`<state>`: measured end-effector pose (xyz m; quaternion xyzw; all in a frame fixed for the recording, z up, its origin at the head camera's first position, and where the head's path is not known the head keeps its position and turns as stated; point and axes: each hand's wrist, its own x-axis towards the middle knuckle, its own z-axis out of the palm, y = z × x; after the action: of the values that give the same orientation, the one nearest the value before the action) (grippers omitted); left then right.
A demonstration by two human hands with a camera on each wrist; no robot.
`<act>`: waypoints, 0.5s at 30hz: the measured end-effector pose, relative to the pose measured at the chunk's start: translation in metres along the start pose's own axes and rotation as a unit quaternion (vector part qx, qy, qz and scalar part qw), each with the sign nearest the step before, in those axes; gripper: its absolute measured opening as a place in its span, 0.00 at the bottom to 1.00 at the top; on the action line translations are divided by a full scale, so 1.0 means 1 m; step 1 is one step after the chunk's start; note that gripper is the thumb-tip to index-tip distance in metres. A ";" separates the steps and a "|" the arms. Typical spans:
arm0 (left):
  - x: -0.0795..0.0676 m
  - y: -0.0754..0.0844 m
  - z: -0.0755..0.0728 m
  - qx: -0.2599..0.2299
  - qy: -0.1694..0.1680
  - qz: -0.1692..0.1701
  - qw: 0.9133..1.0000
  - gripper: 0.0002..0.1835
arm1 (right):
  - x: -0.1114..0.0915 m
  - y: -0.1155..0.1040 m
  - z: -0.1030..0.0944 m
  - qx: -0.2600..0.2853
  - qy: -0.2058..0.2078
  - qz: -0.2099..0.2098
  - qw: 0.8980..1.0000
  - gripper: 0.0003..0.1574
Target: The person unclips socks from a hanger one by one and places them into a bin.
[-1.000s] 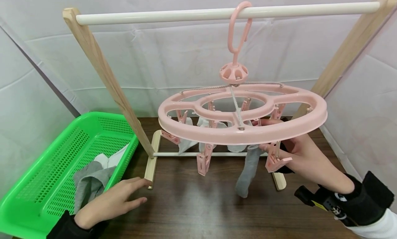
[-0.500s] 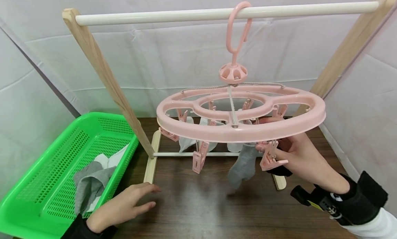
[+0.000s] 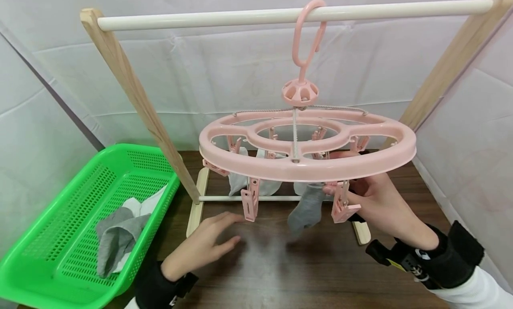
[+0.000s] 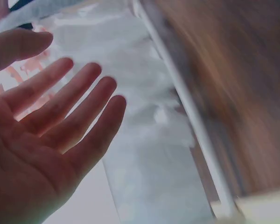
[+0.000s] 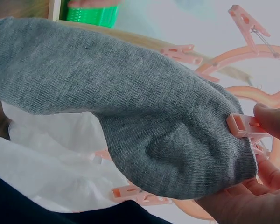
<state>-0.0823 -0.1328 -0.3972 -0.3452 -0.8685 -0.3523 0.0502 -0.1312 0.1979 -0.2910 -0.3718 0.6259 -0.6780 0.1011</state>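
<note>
A gray sock (image 3: pixel 305 209) hangs under the front rim of a pink hanger (image 3: pixel 308 171), toward five o'clock in the head view. Its knit is soft, matte and finely ribbed; the foot bends, with its toe slanting to seven o'clock. My right hand (image 3: pixel 372 200), near four o'clock, pinches a pink peg (image 5: pixel 242 125) between thumb and fingers at the sock's cuff. I cannot tell whether the peg has bitten into the knit. My left hand (image 3: pixel 204 244), at seven o'clock, is released, its fingers loosely outstretched above the worktop (image 3: pixel 260 264), which is dark, grained and slightly shiny.

The hanger is smooth plastic: an oval ring around a smaller ring, slung on gray cords from a domed hub (image 3: pixel 300 93) with cut-out slots. Its looped hook (image 3: pixel 296 46) goes over a glossy white rod (image 3: pixel 192 20) at twelve o'clock. The frame (image 3: pixel 134 91) is pale, straight-grained wood. Slotted pegs dangle from the ring, and limp white cloths (image 3: pixel 269 188) hang behind its front rim.

At eight o'clock sits a bright green basket (image 3: pixel 82 197), plastic and pierced with small holes; crumpled gray cloth (image 3: pixel 120 237) and white fabric (image 3: pixel 150 204) lie inside. Creased white sheeting (image 3: pixel 224 77) lines the back.
</note>
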 end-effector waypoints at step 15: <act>0.076 0.036 0.035 -0.172 0.037 0.104 0.979 0.37 | 0.003 0.008 0.007 0.016 0.003 -0.012 1.000 0.25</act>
<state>-0.1116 -0.0494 -0.3776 -0.4235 -0.7518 -0.5020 0.0583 -0.1311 0.1890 -0.2975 -0.3760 0.6103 -0.6905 0.0970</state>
